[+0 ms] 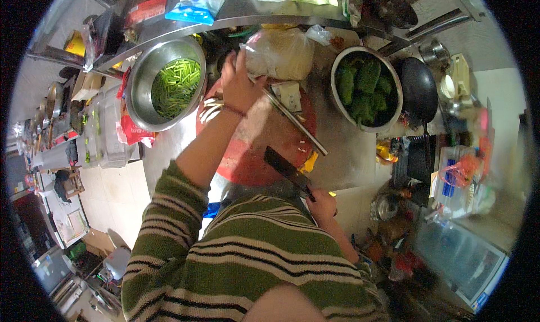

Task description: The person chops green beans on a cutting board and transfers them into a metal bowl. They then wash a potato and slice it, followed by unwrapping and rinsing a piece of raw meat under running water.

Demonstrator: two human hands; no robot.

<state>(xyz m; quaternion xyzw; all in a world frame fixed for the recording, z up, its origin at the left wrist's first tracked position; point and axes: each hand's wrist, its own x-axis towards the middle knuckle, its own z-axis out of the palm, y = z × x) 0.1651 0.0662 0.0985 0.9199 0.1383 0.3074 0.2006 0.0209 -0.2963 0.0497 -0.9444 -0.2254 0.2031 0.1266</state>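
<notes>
My left hand [241, 85] is over the back of a round red cutting board [244, 153], fingers apart beside a clear plastic bag [280, 54] with tan contents. Its thumb is close to the upper end of a metal rod [297, 123] lying diagonally across the board; whether they touch is unclear. My right hand [322, 204] grips a cleaver [287, 166] by its handle, the dark blade over the board's front right edge. White sliced pieces [211, 110] lie at the board's left, and a pale flat block [288, 96] at its back right. A yellow scrap [310, 161] is near the blade.
A steel basin [141, 90] with cut green stems [179, 83] stands left of the board. To the right stands a bowl [400, 100] of green peppers [367, 77], beside a black wok [417, 88]. A metal shelf edge [287, 20] with bags above spans the back.
</notes>
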